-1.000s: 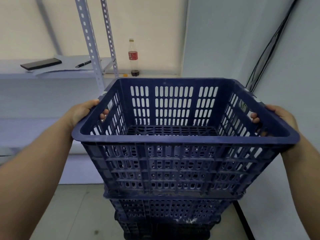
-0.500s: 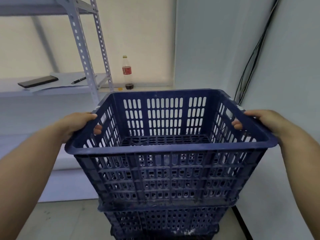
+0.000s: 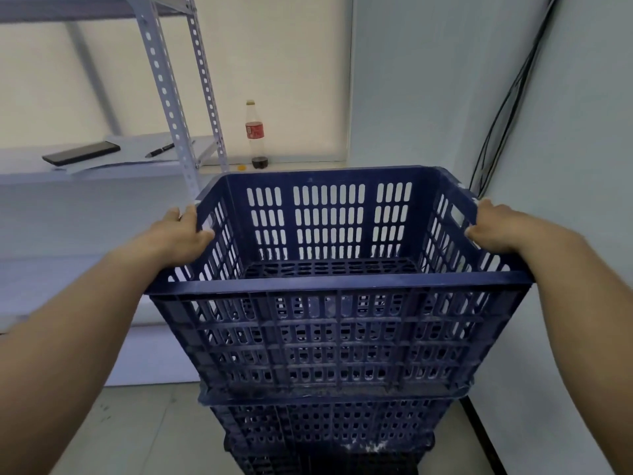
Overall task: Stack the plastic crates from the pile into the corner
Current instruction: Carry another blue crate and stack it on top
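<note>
Gripping the top blue crate (image 3: pixel 337 337) at both side rims: left hand (image 3: pixel 178 240) and right hand (image 3: pixel 498 229) clenched on it. Crate sits centre frame on the stacked crates (image 3: pixel 325 426), corner walls behind, bottle (image 3: pixel 256 135) upper centre.

Soft, even, rather dim light with a cool bluish cast fills the room, the cream window blind (image 3: pixel 274 63) glows brightest, shadows stay faint, wide-angle distortion bends the edges, and fine detail looks slightly smeared.
</note>
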Action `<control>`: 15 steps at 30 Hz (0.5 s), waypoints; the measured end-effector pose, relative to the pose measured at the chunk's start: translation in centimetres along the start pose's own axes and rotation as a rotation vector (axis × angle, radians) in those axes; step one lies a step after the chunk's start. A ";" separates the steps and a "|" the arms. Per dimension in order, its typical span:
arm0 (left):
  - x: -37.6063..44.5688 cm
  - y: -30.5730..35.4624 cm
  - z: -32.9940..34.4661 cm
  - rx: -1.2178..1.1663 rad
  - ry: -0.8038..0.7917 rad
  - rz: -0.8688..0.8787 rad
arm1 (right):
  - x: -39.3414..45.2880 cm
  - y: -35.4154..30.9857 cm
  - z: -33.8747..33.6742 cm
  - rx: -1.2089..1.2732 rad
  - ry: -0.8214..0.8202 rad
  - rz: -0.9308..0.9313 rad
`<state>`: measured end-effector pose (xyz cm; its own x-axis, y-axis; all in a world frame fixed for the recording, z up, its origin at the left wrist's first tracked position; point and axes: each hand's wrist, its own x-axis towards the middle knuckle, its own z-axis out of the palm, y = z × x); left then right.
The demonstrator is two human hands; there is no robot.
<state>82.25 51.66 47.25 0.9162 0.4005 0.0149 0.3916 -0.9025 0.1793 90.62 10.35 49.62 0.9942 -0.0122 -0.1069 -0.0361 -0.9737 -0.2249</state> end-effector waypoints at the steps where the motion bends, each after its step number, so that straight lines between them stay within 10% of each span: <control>1: -0.2 0.1 0.3 0.059 0.000 -0.001 | -0.1 0.0 0.2 -0.032 0.010 0.007; 15: -1.2 1.0 -0.6 0.052 0.148 -0.094 | 0.6 0.9 0.3 -0.016 0.144 -0.007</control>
<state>81.51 50.37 48.04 0.8541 0.4992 0.1462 0.4825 -0.8653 0.1356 91.17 9.57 49.11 0.9987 -0.0369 0.0348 -0.0288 -0.9774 -0.2092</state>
